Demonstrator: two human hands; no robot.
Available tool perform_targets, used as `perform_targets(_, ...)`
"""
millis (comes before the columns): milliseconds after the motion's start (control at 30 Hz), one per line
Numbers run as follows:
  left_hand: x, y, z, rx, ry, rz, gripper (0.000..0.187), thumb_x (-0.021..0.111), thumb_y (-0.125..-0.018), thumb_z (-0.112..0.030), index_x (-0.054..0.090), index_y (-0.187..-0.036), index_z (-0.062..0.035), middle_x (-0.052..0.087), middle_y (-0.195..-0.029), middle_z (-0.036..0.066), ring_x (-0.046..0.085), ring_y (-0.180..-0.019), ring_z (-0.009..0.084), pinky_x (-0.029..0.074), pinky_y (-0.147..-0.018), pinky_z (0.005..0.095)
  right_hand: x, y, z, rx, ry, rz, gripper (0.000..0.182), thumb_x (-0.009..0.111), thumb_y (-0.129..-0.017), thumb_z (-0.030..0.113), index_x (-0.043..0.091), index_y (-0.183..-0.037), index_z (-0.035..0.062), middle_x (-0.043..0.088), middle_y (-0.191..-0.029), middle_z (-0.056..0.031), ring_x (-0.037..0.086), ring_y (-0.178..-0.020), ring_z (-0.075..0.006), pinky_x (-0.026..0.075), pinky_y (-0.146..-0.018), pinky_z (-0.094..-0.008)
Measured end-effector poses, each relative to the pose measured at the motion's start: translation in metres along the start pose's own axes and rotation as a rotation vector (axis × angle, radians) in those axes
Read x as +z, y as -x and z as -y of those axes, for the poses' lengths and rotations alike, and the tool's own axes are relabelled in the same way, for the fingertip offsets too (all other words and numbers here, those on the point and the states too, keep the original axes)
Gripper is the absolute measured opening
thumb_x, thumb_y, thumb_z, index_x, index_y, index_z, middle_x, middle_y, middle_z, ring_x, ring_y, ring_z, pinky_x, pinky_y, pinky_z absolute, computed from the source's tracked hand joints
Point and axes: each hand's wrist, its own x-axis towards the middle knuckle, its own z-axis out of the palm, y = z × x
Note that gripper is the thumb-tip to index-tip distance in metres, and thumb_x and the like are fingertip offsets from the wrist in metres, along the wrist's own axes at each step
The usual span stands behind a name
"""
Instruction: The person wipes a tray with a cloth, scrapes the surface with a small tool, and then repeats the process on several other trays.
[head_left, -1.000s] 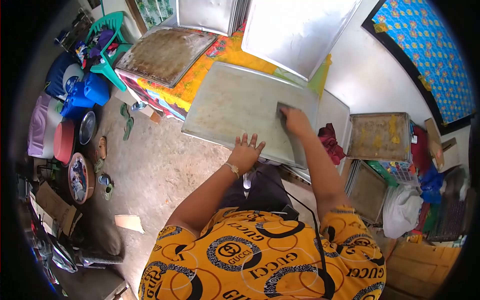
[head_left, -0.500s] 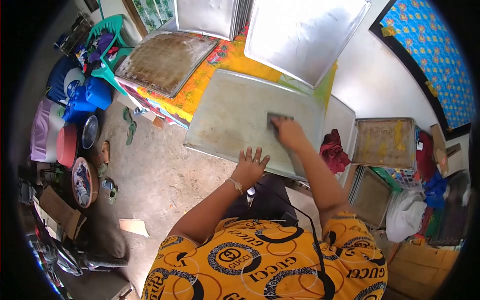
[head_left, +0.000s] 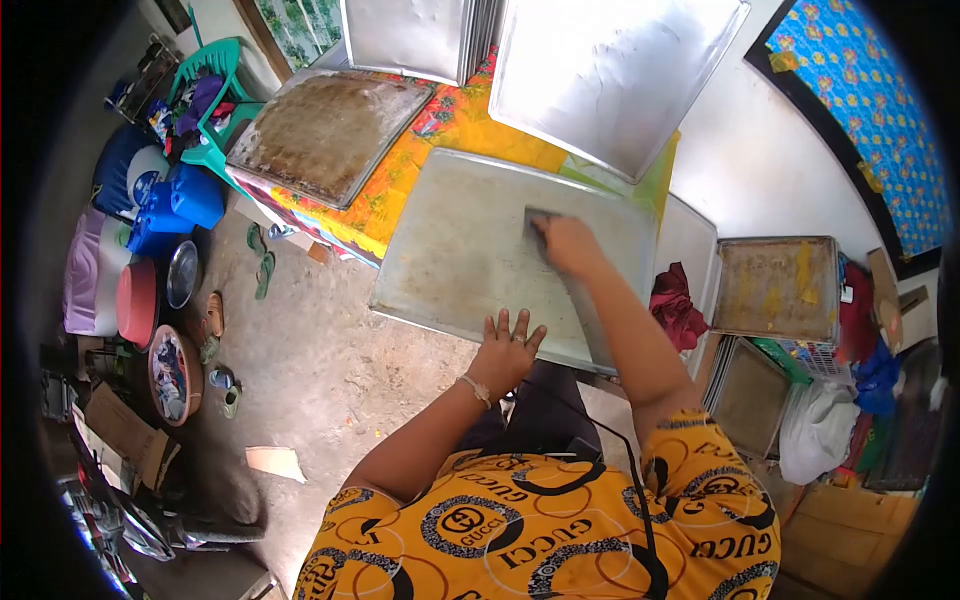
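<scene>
A large grey metal baking tray [head_left: 460, 230] lies in front of me, its far part over the cloth-covered table and its near edge by my lap. My left hand [head_left: 508, 350] rests on that near edge, fingers spread, a ring and a bracelet on it. On the right half of the tray, my right hand [head_left: 572, 246] presses a dark, flat pad [head_left: 535, 218] against the surface with closed fingers. Most of the pad is hidden under the hand. Brownish smudges mark the tray's left side.
A brown-stained tray [head_left: 325, 130] lies on the table's left. Shiny trays [head_left: 610, 75] stand upright behind. To the right are a crumpled maroon cloth [head_left: 680, 308] and another stained tray [head_left: 778, 285] on a crate. Basins [head_left: 172, 370], slippers [head_left: 264, 275] and cardboard [head_left: 275, 462] are on the floor at left.
My right hand has slid the pad a little away from me and to the left across the tray. The left hand stays at the near edge.
</scene>
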Motion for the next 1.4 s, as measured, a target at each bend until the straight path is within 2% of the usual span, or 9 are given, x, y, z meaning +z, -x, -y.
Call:
perform_targets(233,-0.002,-0.001,0.002,-0.011,0.011,0.004,0.047,0.046,-0.087,-0.017,0.045,-0.134,-0.0118,0.039,-0.137,0.026,0.041,-0.120,0.0517,0.033,-0.097,0.0618,-0.002,-0.015,0.013,-0.003,0.005,0.043,0.036,0.048,-0.079,0.008,0.062,-0.112,0.0095,0.063,-0.094,-0.0188,0.061,-0.086,-0.0353,0.049,-0.073,-0.0461)
perform_targets(333,0.003,-0.001,0.002,-0.005,0.018,0.021,0.049,0.047,-0.087,-0.016,0.043,-0.135,-0.0121,0.036,-0.139,0.027,0.040,-0.120,0.0526,0.032,-0.097,0.0625,0.034,0.003,0.016,-0.148,0.144,-0.213,0.035,0.048,-0.079,0.008,0.062,-0.112,0.0094,0.063,-0.095,-0.0185,0.061,-0.086,-0.0346,0.049,-0.073,-0.0459)
perform_targets(533,-0.009,-0.001,0.000,-0.025,0.080,0.082,0.051,0.048,-0.086,-0.014,0.041,-0.136,-0.0116,0.033,-0.141,0.027,0.037,-0.123,0.0528,0.029,-0.099,0.0629,-0.020,-0.055,0.001,0.074,-0.024,0.051,0.031,0.051,-0.079,0.010,0.062,-0.109,0.0099,0.064,-0.093,-0.0184,0.062,-0.088,-0.0333,0.049,-0.075,-0.0457)
perform_targets(667,-0.003,-0.005,0.005,-0.033,0.047,0.070,0.050,0.048,-0.087,-0.016,0.041,-0.136,-0.0113,0.033,-0.141,0.026,0.037,-0.123,0.0525,0.030,-0.099,0.0628,0.010,-0.037,0.033,-0.083,0.111,-0.007,0.030,0.050,-0.080,0.010,0.063,-0.107,0.0096,0.065,-0.089,-0.0183,0.063,-0.084,-0.0344,0.049,-0.071,-0.0458)
perform_targets(867,-0.004,-0.001,0.002,-0.017,0.074,0.081,0.054,0.052,-0.086,-0.023,0.040,-0.137,-0.0117,0.031,-0.142,0.026,0.036,-0.124,0.0524,0.029,-0.099,0.0631,0.013,-0.079,0.011,0.022,0.042,0.005,0.026,0.050,-0.079,0.009,0.062,-0.101,0.0079,0.064,-0.089,-0.0191,0.062,-0.086,-0.0370,0.049,-0.073,-0.0466)
perform_targets(933,0.003,0.000,0.004,-0.016,0.030,0.092,0.055,0.052,-0.085,-0.021,0.039,-0.138,-0.0117,0.030,-0.143,0.026,0.035,-0.124,0.0526,0.029,-0.100,0.0628,0.028,-0.065,0.025,-0.087,0.074,-0.047,0.024,0.049,-0.081,0.011,0.063,-0.099,0.0087,0.064,-0.092,-0.0192,0.061,-0.086,-0.0377,0.049,-0.074,-0.0468)
perform_targets(1167,-0.012,-0.002,0.003,-0.024,0.055,0.082,0.052,0.046,-0.086,-0.011,0.039,-0.137,-0.0127,0.035,-0.140,0.025,0.038,-0.124,0.0500,0.031,-0.099,0.0603,-0.003,-0.079,0.005,-0.020,-0.032,-0.067,0.025,0.047,-0.084,0.011,0.064,-0.103,0.0082,0.065,-0.088,-0.0195,0.063,-0.080,-0.0366,0.050,-0.072,-0.0441)
perform_targets(1300,-0.012,-0.001,0.009,-0.010,0.096,0.044,0.055,0.050,-0.085,-0.014,0.038,-0.138,-0.0164,0.034,-0.143,0.020,0.038,-0.126,0.0449,0.031,-0.100,0.0597,0.029,-0.025,0.038,-0.054,0.192,-0.152,0.031,0.048,-0.082,0.010,0.061,-0.109,0.0022,0.064,-0.095,-0.0182,0.063,-0.085,-0.0330,0.051,-0.075,-0.0403)
perform_targets(1400,-0.030,0.015,0.023,-0.110,0.153,0.039,0.068,0.061,-0.080,-0.023,0.032,-0.141,-0.0202,0.028,-0.147,0.015,0.030,-0.133,0.0398,0.023,-0.104,0.0607,0.023,0.011,0.031,-0.102,0.073,-0.085,0.031,0.049,-0.082,0.012,0.061,-0.109,0.0037,0.063,-0.099,-0.0189,0.063,-0.087,-0.0320,0.051,-0.075,-0.0407)
